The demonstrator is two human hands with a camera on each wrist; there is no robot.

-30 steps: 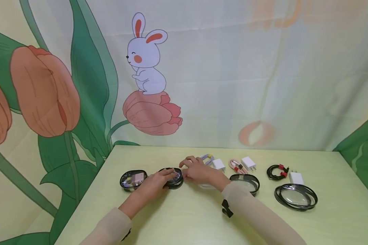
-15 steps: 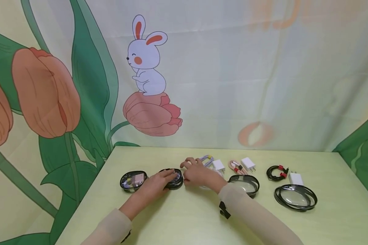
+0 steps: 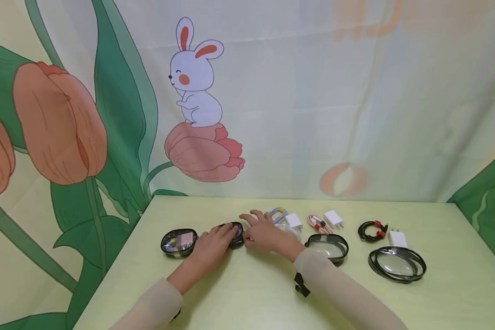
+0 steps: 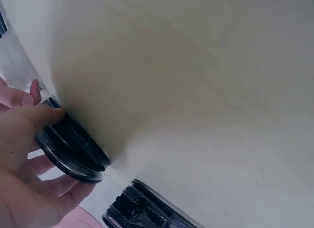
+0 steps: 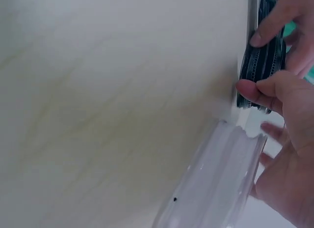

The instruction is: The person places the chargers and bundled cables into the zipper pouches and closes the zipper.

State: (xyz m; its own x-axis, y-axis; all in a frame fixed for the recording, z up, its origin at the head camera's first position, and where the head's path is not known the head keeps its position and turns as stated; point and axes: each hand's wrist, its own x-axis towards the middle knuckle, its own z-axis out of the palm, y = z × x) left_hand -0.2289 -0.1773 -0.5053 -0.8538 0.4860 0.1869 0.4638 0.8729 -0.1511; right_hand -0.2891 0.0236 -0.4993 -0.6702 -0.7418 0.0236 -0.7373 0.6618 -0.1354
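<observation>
A small round black zip pouch (image 3: 236, 230) stands tilted on the pale green table (image 3: 251, 293), left of centre. My left hand (image 3: 212, 245) grips it from the near side; the left wrist view shows the thumb over the pouch's rim (image 4: 73, 144) and the fingers under it. My right hand (image 3: 264, 233) meets it from the right. In the right wrist view its thumb and forefinger pinch the zipped edge (image 5: 260, 66). A clear pouch (image 5: 216, 188) lies under the right palm.
A filled black-rimmed pouch (image 3: 179, 241) lies at the left. Two flat clear pouches (image 3: 327, 245) (image 3: 397, 265) lie to the right. Behind them sit coiled cables (image 3: 318, 223) (image 3: 371, 230) and white chargers (image 3: 334, 219) (image 3: 398, 239). A printed backdrop hangs behind the table.
The black pouch has gone from lying flat to tilted up between both hands. The left hand's fingers have slid further round it; the right hand has barely shifted.
</observation>
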